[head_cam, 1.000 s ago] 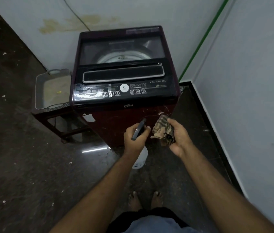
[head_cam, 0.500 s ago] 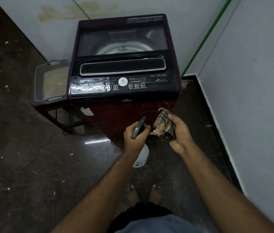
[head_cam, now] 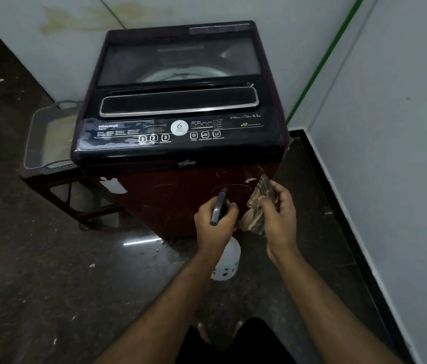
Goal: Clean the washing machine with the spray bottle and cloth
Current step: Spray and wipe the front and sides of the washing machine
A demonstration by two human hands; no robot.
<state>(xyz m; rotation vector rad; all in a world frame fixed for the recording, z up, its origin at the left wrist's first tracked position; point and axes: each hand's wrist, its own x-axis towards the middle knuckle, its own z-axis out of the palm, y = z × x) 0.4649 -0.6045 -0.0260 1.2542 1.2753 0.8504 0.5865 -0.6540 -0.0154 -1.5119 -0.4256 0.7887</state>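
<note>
Scanning left to right, we first hit one low stand (head_cam: 49, 143) with a tray-like top, just beside the washing machine's (head_cam: 178, 143) left flank. One machine, top-loader, lid down, black control panel facing us, dark red front below it.

Next, our left hand (head_cam: 213, 222) is clenched around the neck of the spray bottle (head_cam: 224, 261). Dark trigger head pokes up out of the fist, white body hangs below it. The bottle's long axis runs roughly up-down in view, with the head tipped forward toward the machine's front panel. One bottle.

Then our right hand (head_cam: 279, 216), fingers curled around the cloth (head_cam: 259, 206), one crumpled patterned rag, bunched, just beside the left hand. Both hands sit low in front of the red panel, near its right half. Whether the cloth touches the panel, we cannot tell.

Key relation: the machine lies ahead of and above both grips, and the top surface is well above the nozzle. We judge spraying comes next, so the left hand leads; the nozzle needs aiming at the panel or lifting toward the lid. Right hand follows with the wipe.

Counts: two hands, one bottle, one cloth, one machine, one stand.
</note>
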